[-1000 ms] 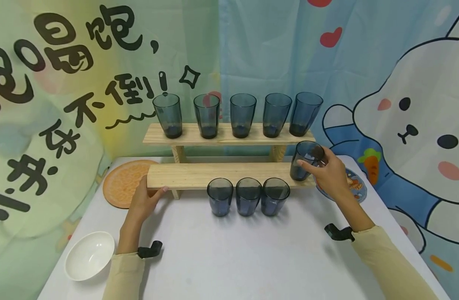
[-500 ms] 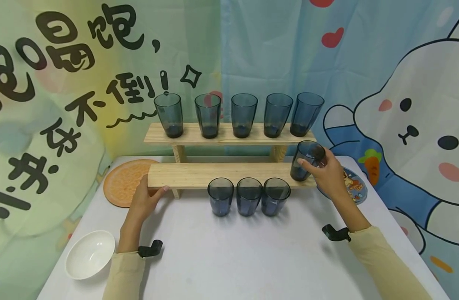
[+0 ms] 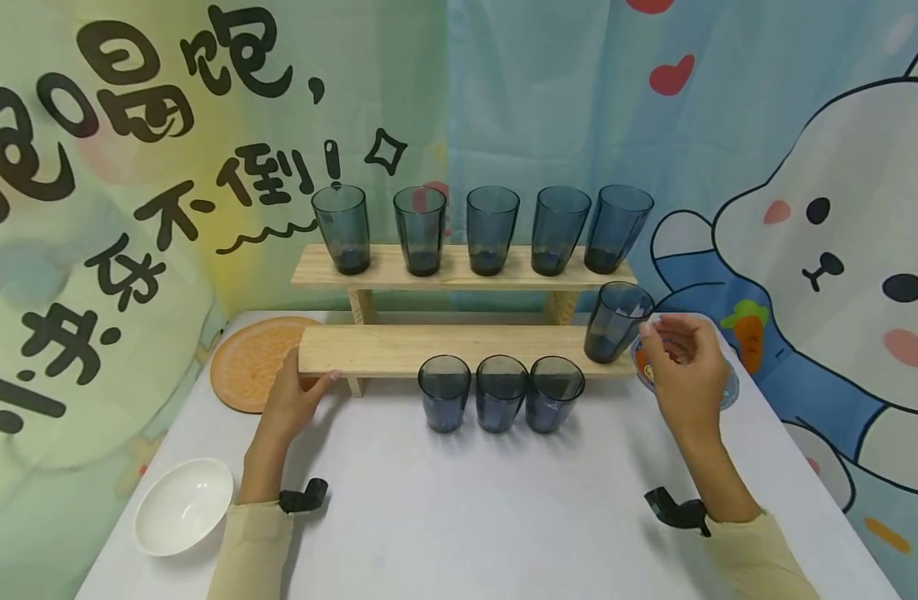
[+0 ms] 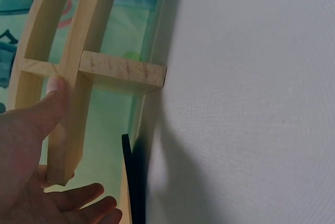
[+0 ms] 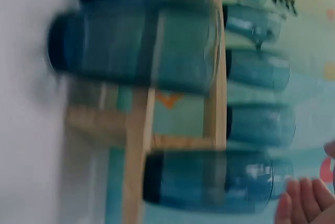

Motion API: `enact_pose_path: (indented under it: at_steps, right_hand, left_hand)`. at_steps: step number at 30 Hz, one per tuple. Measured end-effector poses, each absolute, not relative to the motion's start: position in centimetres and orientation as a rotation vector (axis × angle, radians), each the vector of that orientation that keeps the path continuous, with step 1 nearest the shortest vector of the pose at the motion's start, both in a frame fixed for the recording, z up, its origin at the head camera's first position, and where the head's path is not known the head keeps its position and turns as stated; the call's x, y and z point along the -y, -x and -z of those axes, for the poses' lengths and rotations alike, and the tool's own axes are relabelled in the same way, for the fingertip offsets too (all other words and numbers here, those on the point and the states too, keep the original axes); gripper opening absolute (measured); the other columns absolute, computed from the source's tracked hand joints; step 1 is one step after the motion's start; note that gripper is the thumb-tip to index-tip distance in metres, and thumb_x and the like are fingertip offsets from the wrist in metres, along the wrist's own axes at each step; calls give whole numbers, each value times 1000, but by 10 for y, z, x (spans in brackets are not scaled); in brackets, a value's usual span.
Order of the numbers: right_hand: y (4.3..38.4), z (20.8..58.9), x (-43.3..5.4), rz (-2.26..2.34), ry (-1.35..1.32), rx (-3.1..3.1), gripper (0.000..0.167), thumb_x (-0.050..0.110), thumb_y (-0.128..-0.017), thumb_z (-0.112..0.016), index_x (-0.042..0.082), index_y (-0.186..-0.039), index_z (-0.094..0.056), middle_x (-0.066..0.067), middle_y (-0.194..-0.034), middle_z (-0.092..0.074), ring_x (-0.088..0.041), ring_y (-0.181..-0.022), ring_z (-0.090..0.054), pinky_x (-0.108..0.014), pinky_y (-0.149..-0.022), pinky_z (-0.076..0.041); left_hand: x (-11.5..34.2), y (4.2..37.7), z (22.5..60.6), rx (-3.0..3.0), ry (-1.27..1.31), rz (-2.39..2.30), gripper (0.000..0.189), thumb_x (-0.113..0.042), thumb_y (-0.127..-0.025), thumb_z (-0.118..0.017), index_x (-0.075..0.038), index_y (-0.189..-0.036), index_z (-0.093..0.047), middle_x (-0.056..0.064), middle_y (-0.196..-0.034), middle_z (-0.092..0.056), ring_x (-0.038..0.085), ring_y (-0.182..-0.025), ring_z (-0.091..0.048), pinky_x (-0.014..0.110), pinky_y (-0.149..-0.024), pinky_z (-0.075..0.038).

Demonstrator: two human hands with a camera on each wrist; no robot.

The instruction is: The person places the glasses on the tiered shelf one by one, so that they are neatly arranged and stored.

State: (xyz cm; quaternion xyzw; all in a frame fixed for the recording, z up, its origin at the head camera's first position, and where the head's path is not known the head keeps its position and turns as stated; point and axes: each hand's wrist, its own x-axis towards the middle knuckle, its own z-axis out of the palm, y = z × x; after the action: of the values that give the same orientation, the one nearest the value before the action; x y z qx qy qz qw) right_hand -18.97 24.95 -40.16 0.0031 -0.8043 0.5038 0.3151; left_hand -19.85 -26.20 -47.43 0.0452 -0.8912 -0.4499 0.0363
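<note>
My left hand (image 3: 290, 404) grips the left end of the lower board of a two-tier wooden shelf (image 3: 429, 343). In the left wrist view the thumb (image 4: 56, 85) presses on the board's edge and other fingers reach round its end. A dark blue drinking glass (image 3: 616, 323) stands upright on the right end of the lower board. Just to its right is my right hand (image 3: 687, 375), fingers loosely bent and holding nothing. In the right wrist view the fingertips (image 5: 293, 198) lie past that glass's rim. Three similar glasses (image 3: 501, 393) stand on the table in front of the shelf.
Several matching glasses (image 3: 492, 231) line the upper board. An orange round mat (image 3: 252, 367) lies behind my left hand, and a blue patterned mat (image 3: 729, 387) behind my right. A white bowl (image 3: 183, 507) sits at the table's left side. A printed curtain (image 3: 549, 92) hangs behind.
My right hand has let go of the glass at the lower board's right end and moved off to the right. The glass stays in place. My left hand keeps its grip on the shelf.
</note>
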Motion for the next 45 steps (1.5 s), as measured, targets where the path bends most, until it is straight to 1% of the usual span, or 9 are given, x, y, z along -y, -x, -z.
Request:
enact_pose_path:
  at_steps: [3, 6, 8, 10, 13, 18, 22, 34, 45]
  right_hand:
    - [178, 410, -237, -1353, -132, 2279, 48, 25, -101, -75, 4, -141, -60, -9, -133, -66, -15, -123, -63, -19, -108, -47]
    - [173, 426, -227, -1393, -204, 2496, 73, 35, -98, -79, 6, -156, -46, -15, -152, -56, -30, -142, -53, -39, -121, -41]
    - [172, 438, -223, -1420, -226, 2610, 90, 41, -95, -81, 6, -163, -35, -17, -162, -45, -38, -151, -42, -51, -124, -36]
    - [174, 449, -218, -1442, -230, 2691, 101, 46, -92, -82, 7, -166, -27, -17, -168, -38, -41, -155, -35, -54, -125, -32]
    - [177, 462, -212, -1463, -241, 2719, 104, 47, -90, -84, 6, -166, -26, -18, -167, -38, -41, -156, -34, -54, -126, -31]
    - [179, 472, -208, -1483, -240, 2650, 93, 41, -89, -86, 8, -161, -37, -18, -159, -49, -39, -151, -43, -54, -123, -35]
    - [178, 474, -207, -1513, -222, 2626, 92, 41, -89, -86, 10, -161, -38, -16, -158, -50, -37, -150, -45, -54, -122, -37]
    - [177, 478, -208, -1557, -221, 2615, 93, 41, -91, -84, 10, -164, -35, -16, -162, -47, -35, -152, -42, -48, -122, -36]
    - [177, 460, -209, -1505, -220, 2668, 91, 39, -92, -84, 3, -161, -38, -24, -160, -47, -38, -149, -46, -36, -116, -41]
  left_hand:
    - [264, 199, 473, 2732, -149, 1379, 85, -38, -105, -67, 3, -163, -20, 32, -162, -35, 48, -152, -35, 63, -123, -28]
    - [264, 199, 472, 2736, -147, 1370, 86, -39, -105, -67, 3, -163, -20, 32, -162, -36, 48, -151, -35, 63, -123, -29]
    - [263, 200, 472, 2738, -134, 1366, 86, -39, -105, -68, 3, -163, -20, 32, -162, -35, 48, -151, -35, 63, -123, -28]
    - [263, 200, 472, 2738, -128, 1366, 86, -38, -105, -68, 4, -163, -21, 32, -162, -36, 48, -151, -36, 63, -123, -29]
    - [263, 200, 472, 2738, -132, 1369, 86, -37, -105, -68, 4, -163, -21, 33, -162, -36, 48, -151, -36, 63, -123, -29]
    - [261, 200, 473, 2733, -136, 1379, 85, -37, -105, -68, 4, -163, -21, 32, -162, -35, 48, -152, -34, 63, -124, -28]
    - [260, 199, 473, 2730, -137, 1387, 86, -37, -105, -68, 4, -163, -21, 32, -163, -34, 47, -153, -33, 62, -124, -27]
    - [259, 198, 472, 2742, -155, 1391, 89, -41, -105, -67, 3, -164, -18, 31, -164, -32, 47, -154, -31, 62, -125, -26]
    - [260, 199, 473, 2738, -139, 1387, 86, -39, -105, -67, 2, -164, -19, 31, -164, -33, 47, -154, -31, 62, -125, -25]
